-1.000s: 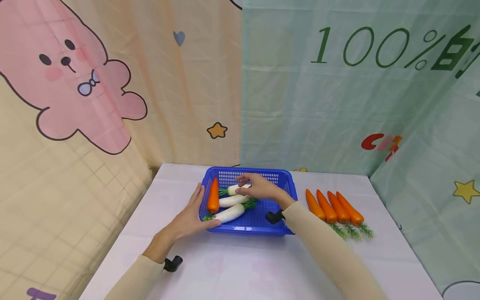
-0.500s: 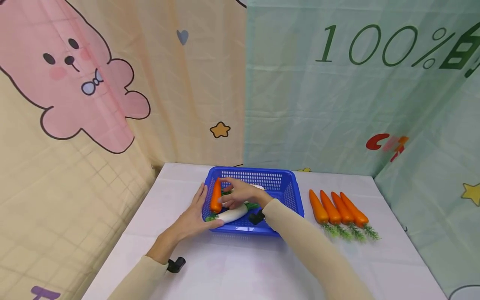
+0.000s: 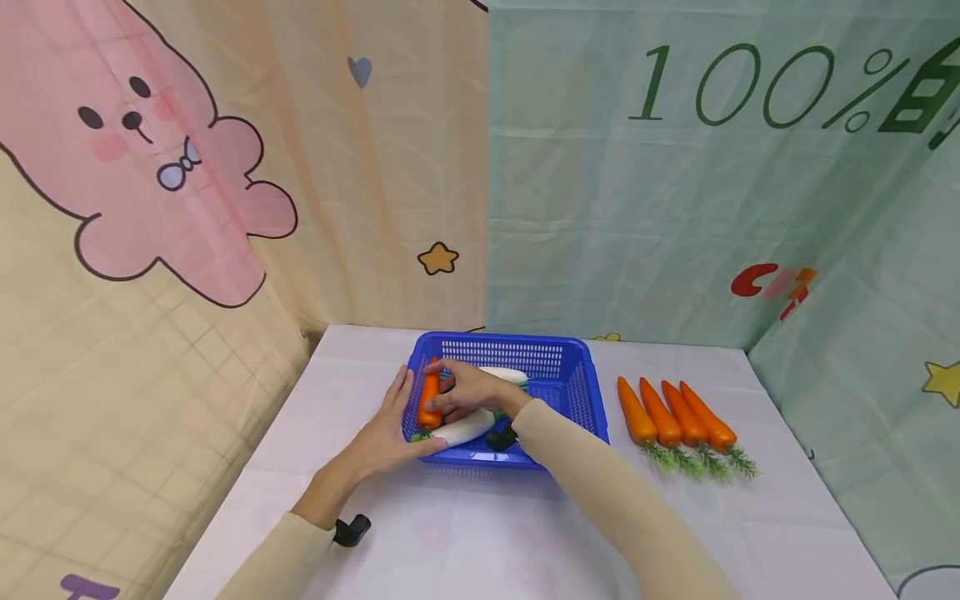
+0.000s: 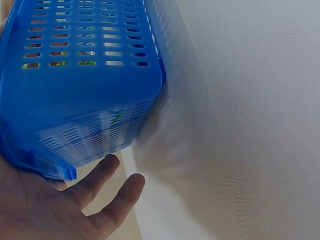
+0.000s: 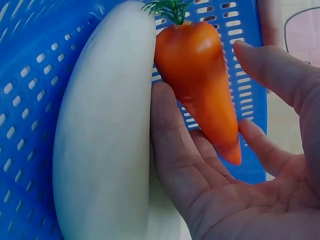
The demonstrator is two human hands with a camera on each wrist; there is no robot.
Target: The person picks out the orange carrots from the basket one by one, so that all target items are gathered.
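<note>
A blue perforated basket (image 3: pixel 510 339) holds one carrot (image 3: pixel 430 392) at its left end and several white radishes beside it. My right hand (image 3: pixel 468 392) reaches in and has its fingers curled round the carrot. In the right wrist view the carrot (image 5: pixel 197 65) lies among my fingers, beside a big white radish (image 5: pixel 105 130). My left hand (image 3: pixel 382 429) rests on the basket's front left corner, fingers straight along the outer side, thumb over the front. A radish (image 3: pixel 467 428) lies along the front wall, another radish (image 3: pixel 510 375) at the back. My right hand hides what lies between.
To the right of the basket, several carrots (image 3: pixel 678 417) with green tops lie in a row on the white table (image 3: pixel 480 533). Patterned curtains (image 3: pixel 637 208) hang behind and at both sides of the table.
My right hand has moved left and down across the basket, from above the radishes to the carrot, and its fingers have closed round it. My left hand stays at the corner.
</note>
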